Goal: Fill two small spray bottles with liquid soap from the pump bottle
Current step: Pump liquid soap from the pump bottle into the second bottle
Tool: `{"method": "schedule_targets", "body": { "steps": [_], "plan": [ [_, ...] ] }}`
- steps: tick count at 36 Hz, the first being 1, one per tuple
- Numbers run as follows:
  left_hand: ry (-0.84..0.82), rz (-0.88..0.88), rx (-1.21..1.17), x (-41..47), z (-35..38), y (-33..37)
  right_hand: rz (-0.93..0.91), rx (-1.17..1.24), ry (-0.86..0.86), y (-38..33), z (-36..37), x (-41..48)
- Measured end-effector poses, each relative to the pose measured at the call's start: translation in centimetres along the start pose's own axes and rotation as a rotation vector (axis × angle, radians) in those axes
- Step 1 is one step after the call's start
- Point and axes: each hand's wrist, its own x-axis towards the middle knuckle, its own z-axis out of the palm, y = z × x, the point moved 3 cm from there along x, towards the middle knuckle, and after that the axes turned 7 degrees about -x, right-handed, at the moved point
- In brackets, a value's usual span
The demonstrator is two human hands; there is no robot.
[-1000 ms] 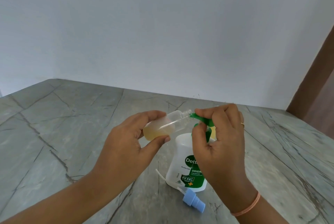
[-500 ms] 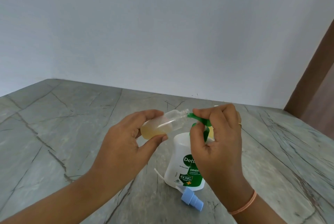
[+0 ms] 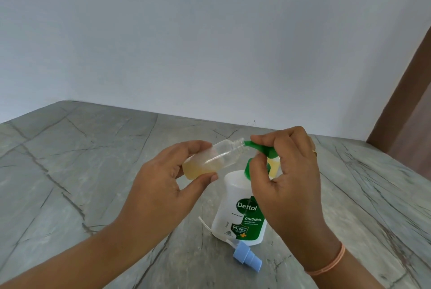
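Head view: pump bottle [image 3: 233,193] on grey veined counter [image 3: 70,160]; white wall [image 3: 163,44] behind.

One wide-angle camera rides on the person's head, facing forward and tilted down across the grey stone counter [image 3: 70,172] to the white wall [image 3: 163,44]. It sits close: the left hand [image 3: 163,188] and right hand [image 3: 291,183] fill the lower centre, forearms entering from the bottom corners.
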Motion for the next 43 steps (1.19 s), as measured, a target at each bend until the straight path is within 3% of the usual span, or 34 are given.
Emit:
{"method": "schedule_targets", "body": {
  "steps": [9,26,36,43],
  "plan": [
    [0.002,-0.005,0.024,-0.1,-0.1,-0.1,-0.016,-0.018,0.076,0.0,1.0,-1.0],
    [-0.005,-0.026,-0.026,-0.1,0.0,0.4,-0.030,-0.028,0.021,-0.2,0.0,-0.1],
    [0.005,-0.020,-0.001,0.0,-0.1,0.3,-0.047,-0.063,0.105,0.0,1.1,-1.1],
    [0.003,-0.019,-0.009,-0.2,-0.1,0.2,-0.039,-0.051,0.039,-0.1,0.3,-0.6]
  ]
}}
